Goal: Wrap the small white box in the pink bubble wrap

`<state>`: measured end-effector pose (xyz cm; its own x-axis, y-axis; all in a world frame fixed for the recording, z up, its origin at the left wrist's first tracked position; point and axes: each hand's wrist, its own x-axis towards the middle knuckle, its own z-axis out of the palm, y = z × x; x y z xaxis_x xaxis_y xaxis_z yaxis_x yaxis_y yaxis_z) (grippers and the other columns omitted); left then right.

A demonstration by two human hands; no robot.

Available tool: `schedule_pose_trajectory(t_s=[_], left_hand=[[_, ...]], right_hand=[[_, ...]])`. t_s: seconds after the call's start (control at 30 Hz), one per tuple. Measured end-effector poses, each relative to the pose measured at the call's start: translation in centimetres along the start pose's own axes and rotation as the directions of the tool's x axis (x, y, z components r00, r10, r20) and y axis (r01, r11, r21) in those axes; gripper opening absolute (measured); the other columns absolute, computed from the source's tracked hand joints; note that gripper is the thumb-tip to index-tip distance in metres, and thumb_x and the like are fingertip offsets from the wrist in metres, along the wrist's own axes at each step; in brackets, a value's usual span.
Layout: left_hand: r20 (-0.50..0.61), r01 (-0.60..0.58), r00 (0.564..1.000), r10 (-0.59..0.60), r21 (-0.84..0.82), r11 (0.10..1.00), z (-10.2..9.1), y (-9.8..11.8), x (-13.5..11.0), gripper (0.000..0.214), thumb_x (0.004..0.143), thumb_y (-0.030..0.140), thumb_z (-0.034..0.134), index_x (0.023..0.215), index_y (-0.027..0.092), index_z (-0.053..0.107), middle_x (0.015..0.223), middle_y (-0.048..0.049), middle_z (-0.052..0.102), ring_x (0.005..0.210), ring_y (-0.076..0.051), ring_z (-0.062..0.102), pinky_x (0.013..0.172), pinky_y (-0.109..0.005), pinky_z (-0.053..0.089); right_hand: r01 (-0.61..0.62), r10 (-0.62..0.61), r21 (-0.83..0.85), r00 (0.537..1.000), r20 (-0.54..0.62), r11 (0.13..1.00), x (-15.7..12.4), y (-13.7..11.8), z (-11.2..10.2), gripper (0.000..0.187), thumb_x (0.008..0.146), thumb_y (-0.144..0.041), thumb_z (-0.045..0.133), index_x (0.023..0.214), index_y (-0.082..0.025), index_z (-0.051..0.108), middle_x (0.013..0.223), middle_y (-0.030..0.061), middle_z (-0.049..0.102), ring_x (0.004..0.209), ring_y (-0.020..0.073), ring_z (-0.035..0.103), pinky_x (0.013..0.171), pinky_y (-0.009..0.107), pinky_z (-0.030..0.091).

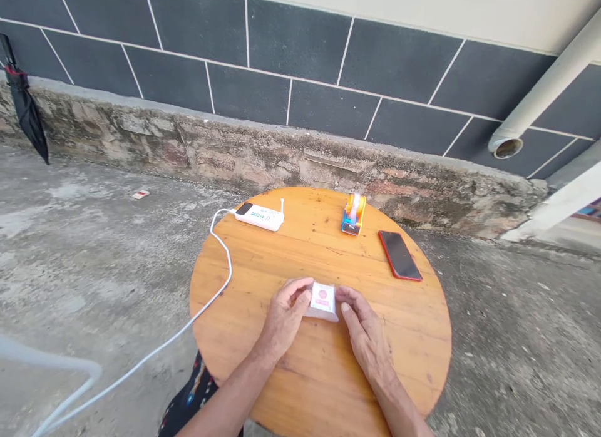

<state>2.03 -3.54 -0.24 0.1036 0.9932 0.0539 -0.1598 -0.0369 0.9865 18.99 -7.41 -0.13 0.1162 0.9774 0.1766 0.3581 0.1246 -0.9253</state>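
Observation:
A small clear plastic packet [323, 313] lies on the round wooden table [263, 387], in front of me. Inside its wrapping shows a white square with a pink-red print. My left hand [287, 312] has its thumb and fingers closed about the packet's left edge. At the other side is my right hand [366, 324], its thumb and fingers curved and apart beside the right edge. Whether the right fingertips touch the wrapping I cannot tell.
Toward the table's back stand a white device [260, 216] with a white cable [228, 262] running off left, and a yellow and blue tape dispenser [353, 215]. A red-edged phone [400, 255] lies at right. Beyond are a tiled wall, a pipe [539, 89] and an umbrella [25, 99].

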Motion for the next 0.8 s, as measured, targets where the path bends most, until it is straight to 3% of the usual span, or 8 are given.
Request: schedule_pose_trajectory(t_s=[0.2,0.5,0.8], left_hand=[[-0.013,0.072,0.997,-0.073,-0.09,0.993,0.0,0.1,0.0,0.037,0.081,0.035,0.058,0.111,0.014,0.061,0.112,-0.0122,0.067,0.101,-0.024,0.064,0.087,-0.035,0.051],[-0.089,0.083,0.992,-0.093,-0.107,0.991,-0.4,0.2,0.3,0.032,0.082,0.036,0.057,0.105,0.015,0.063,0.11,-0.0102,0.067,0.103,-0.024,0.062,0.092,-0.035,0.046],[-0.036,0.074,0.996,-0.078,-0.104,0.992,0.0,-0.2,0.2,0.031,0.082,0.035,0.058,0.106,0.015,0.064,0.108,-0.0099,0.068,0.096,-0.022,0.065,0.084,-0.031,0.051]], right_hand=[[0.007,-0.01,-0.058,0.998,-0.065,0.998,0.1,0.8,-0.2,0.033,0.092,-0.04,0.043,0.118,-0.022,0.053,0.114,0.0093,0.064,0.109,0.0239,0.058,0.101,0.044,0.04],[0.01,-0.016,-0.064,0.996,-0.091,0.998,0.3,1.1,-0.1,0.032,0.092,-0.041,0.043,0.114,-0.021,0.055,0.113,0.0099,0.064,0.106,0.0239,0.059,0.101,0.045,0.041],[0.022,-0.022,-0.009,0.998,-0.058,1.0,0.2,0.9,0.0,0.033,0.092,-0.042,0.044,0.115,-0.022,0.055,0.115,0.0088,0.064,0.109,0.0231,0.058,0.101,0.042,0.04]])
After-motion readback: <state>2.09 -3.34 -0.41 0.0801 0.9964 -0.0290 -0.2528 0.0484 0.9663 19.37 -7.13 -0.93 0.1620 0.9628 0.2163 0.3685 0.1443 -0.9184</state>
